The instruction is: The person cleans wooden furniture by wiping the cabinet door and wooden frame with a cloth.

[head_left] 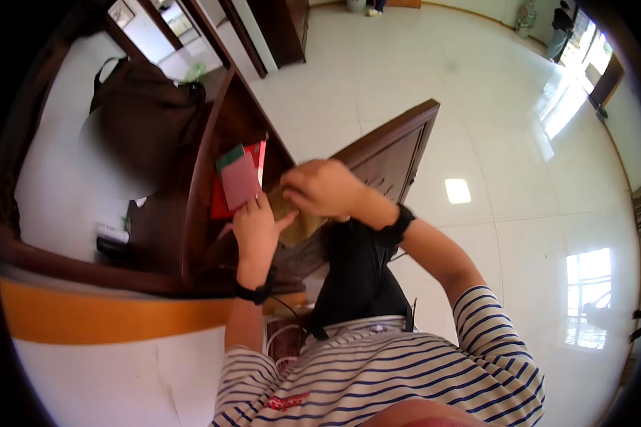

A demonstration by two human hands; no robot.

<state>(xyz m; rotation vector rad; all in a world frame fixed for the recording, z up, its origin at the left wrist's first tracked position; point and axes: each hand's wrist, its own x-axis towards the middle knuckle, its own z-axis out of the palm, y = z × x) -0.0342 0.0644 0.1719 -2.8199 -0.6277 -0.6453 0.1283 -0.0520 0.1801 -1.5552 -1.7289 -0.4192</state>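
Two hands at the cabinet's open front edge: left hand, fingers spread, touching the pink booklet inside; right hand, fingers clamped on the tan packet beside it. Loose stacking could let a tug spill the booklet.

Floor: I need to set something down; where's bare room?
The pale floor is bare between the open door and the dark cabinet beyond, and right of the door. Crowded: around the pink item, the red item, left hand and right hand.
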